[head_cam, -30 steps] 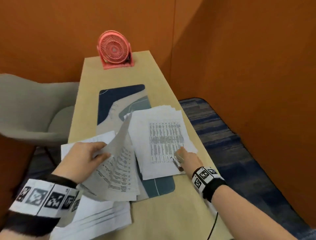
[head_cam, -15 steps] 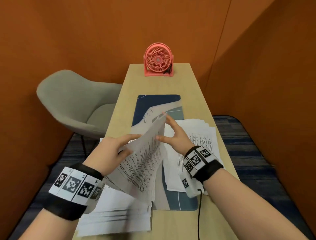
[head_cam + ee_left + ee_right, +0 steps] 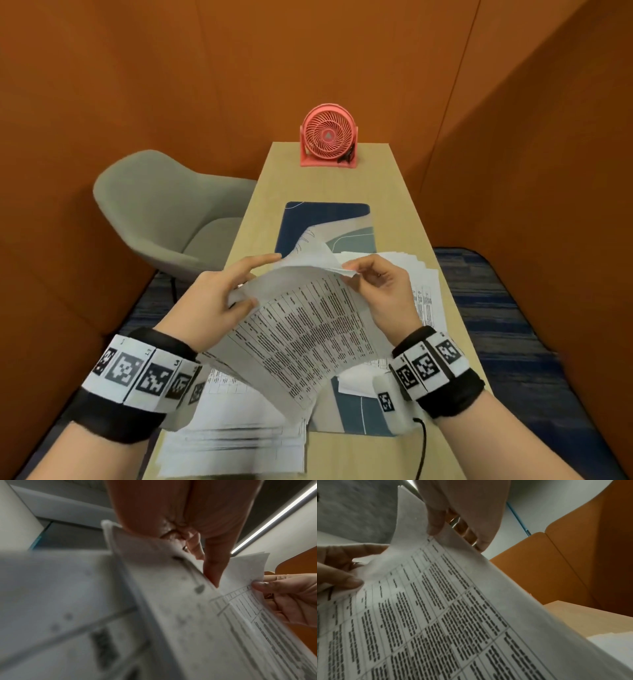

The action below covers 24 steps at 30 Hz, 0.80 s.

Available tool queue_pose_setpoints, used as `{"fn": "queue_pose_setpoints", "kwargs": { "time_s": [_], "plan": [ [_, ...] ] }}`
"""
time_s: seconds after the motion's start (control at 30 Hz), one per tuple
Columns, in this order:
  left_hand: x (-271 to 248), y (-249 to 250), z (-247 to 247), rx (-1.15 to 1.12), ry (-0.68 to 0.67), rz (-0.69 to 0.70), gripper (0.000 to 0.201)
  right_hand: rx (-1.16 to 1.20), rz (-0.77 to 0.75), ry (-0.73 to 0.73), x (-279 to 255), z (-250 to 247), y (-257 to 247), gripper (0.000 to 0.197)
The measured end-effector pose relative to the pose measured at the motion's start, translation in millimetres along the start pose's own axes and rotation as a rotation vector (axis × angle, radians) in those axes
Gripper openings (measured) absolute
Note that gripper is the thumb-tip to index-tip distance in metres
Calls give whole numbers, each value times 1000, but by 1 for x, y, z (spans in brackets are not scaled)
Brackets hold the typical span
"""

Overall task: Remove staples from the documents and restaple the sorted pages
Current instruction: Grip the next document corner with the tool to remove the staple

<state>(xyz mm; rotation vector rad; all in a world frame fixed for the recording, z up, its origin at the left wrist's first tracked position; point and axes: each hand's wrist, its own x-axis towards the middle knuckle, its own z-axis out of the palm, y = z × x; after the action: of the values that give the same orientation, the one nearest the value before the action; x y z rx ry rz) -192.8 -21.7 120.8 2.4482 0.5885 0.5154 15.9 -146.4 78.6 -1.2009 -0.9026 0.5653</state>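
A sheaf of printed table pages [image 3: 308, 329] is lifted off the desk between both hands. My left hand [image 3: 226, 294] holds its left edge, thumb on top and fingers underneath. My right hand [image 3: 368, 277] pinches the curled top corner. From the left wrist, the sheaf [image 3: 188, 615] runs from my left hand [image 3: 212, 563] to the right hand's thumb [image 3: 262, 586]. The right wrist view has my right hand [image 3: 436, 526] on the sheaf's [image 3: 453, 608] corner and the left hand's thumb [image 3: 349, 581] on its edge. No stapler or staple remover shows.
A spread pile of pages [image 3: 423, 284] lies at the desk's right, another pile [image 3: 239, 435] at the front left. A blue and beige desk mat [image 3: 325, 219] covers the middle, a pink fan [image 3: 329, 137] stands at the far end, and a grey chair [image 3: 164, 212] sits left.
My right hand left the right-hand pile, where it held a small metal tool, and came across to pinch the sheaf's top corner. The sheaf rose and both hands now hold it.
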Motion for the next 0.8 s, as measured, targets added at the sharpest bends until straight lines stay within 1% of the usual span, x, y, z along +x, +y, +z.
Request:
{"fn": "queue_pose_setpoints", "kwargs": {
  "time_s": [0.1, 0.2, 0.3, 0.37, 0.47, 0.57, 0.7, 0.73, 0.8],
  "plan": [
    [3, 5, 4, 13, -61, -2, 80, 22, 32, -46, -3, -4, -9, 16],
    [3, 11, 8, 4, -122, 19, 86, 74, 56, -37, -5, -6, -13, 4],
    [3, 16, 11, -18, -155, 54, 89, 57, 54, -20, -8, -9, -13, 4],
    [4, 17, 14, -14, -168, 77, 89, 25, 31, -5, -11, -10, -13, 13],
    [6, 16, 19, 7, -169, 90, 82, -4, 5, 11, -14, -10, -14, 31],
    [6, 13, 23, 6, -154, 88, 71, -12, 14, 11, -18, -12, -16, 40],
    [9, 16, 27, 14, -117, 101, 50, -28, 42, -27, -23, -8, -21, 32],
    [10, 16, 28, 5, -110, 105, 48, -32, 67, -48, -24, -7, -23, 27],
    [10, 18, 29, -12, -91, 98, 49, -20, 163, -115, -24, -7, -25, 18]
  ]
}}
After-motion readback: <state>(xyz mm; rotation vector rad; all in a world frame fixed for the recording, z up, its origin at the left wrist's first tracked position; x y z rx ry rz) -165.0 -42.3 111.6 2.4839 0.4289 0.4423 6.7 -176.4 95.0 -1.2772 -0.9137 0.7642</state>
